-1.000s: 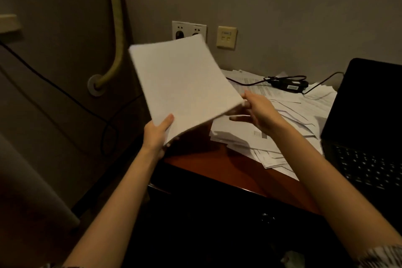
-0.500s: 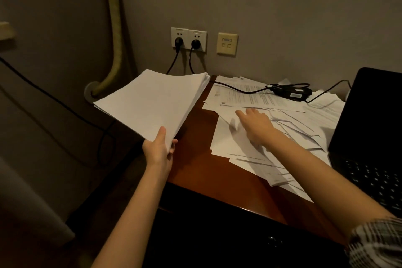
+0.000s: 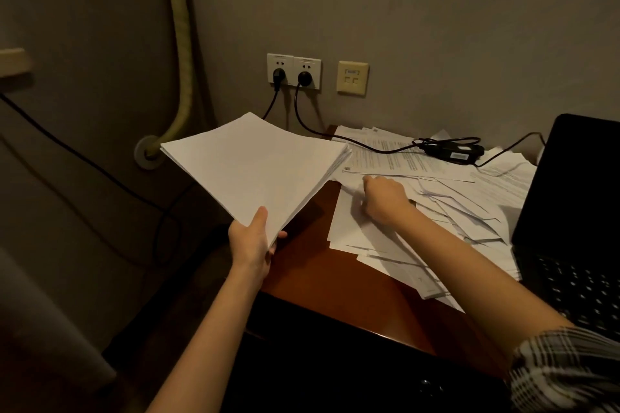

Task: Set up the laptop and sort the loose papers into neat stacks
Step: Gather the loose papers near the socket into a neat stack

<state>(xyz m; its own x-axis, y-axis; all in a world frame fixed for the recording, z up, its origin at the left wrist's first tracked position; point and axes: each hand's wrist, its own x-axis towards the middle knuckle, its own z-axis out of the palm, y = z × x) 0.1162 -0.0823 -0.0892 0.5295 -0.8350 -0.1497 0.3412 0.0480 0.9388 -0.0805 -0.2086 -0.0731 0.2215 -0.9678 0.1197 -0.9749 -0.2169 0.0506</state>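
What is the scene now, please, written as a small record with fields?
left hand: holds paper stack by its near corner, off the desk edge
right hand: fingers curled on the loose papers
laptop: open, right side of the desk
charger: lying on the papers, cable to the wall socket

Dim, warm-toned indoor shot, low exposure overall. The brightest area is the white paper stack (image 3: 255,171), lit from above and slightly front, not blown out. Loose papers (image 3: 436,198) on the table (image 3: 322,275) read duller, with soft shadows under overlapping sheets and beside the right hand (image 3: 385,199). The laptop (image 3: 570,211) is near black, keys barely showing. The lower frame falls to deep shadow, no detail under the table edge. The wall (image 3: 436,27) is an even muddy grey, slightly noisy. Wide-angle bend at the edges: the pipe (image 3: 183,43) curves. Focus soft, printed text unreadable, no glare.
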